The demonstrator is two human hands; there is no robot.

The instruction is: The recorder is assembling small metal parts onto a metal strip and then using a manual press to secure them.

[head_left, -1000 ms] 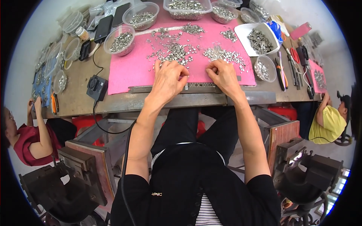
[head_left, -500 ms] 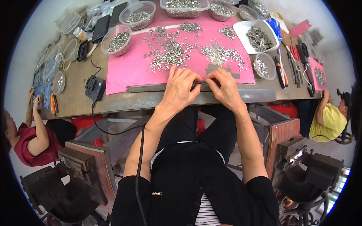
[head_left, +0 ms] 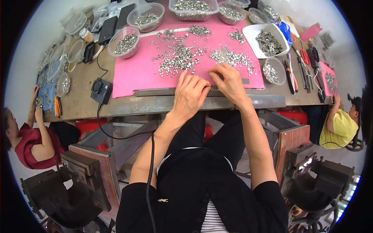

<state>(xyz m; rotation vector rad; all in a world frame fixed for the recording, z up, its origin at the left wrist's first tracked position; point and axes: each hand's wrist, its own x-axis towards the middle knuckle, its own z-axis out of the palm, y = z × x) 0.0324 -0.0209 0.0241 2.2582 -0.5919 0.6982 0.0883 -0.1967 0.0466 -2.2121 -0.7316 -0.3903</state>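
My left hand [head_left: 189, 94] rests over a long dark metal bar [head_left: 155, 92] lying along the table's front edge. Its fingers are bent and its thumb lies near some small pieces in the bar; whatever the fingertips pinch is hidden. Just above the bar, over the pink mat [head_left: 130, 79], my right hand [head_left: 230, 84] has its thumb and fingers drawn together; anything between them is too small to make out. Beyond it lies a loose pile of small shiny metal pieces [head_left: 232, 57]. A larger pile [head_left: 180, 57] of similar pieces spreads beyond my left hand.
Clear tubs of metal pieces [head_left: 125, 43] and a white tray [head_left: 252, 35] surround the mat. Pliers [head_left: 290, 77] lie right, a black device [head_left: 101, 91] with a cable left. A person in dark red [head_left: 35, 145] works at left, another in yellow [head_left: 338, 128] at right.
My right hand has lifted from the bar and moved slightly away from me toward the pile. My left hand stays by the bar, its fingers a little straighter. The view has shifted slightly.
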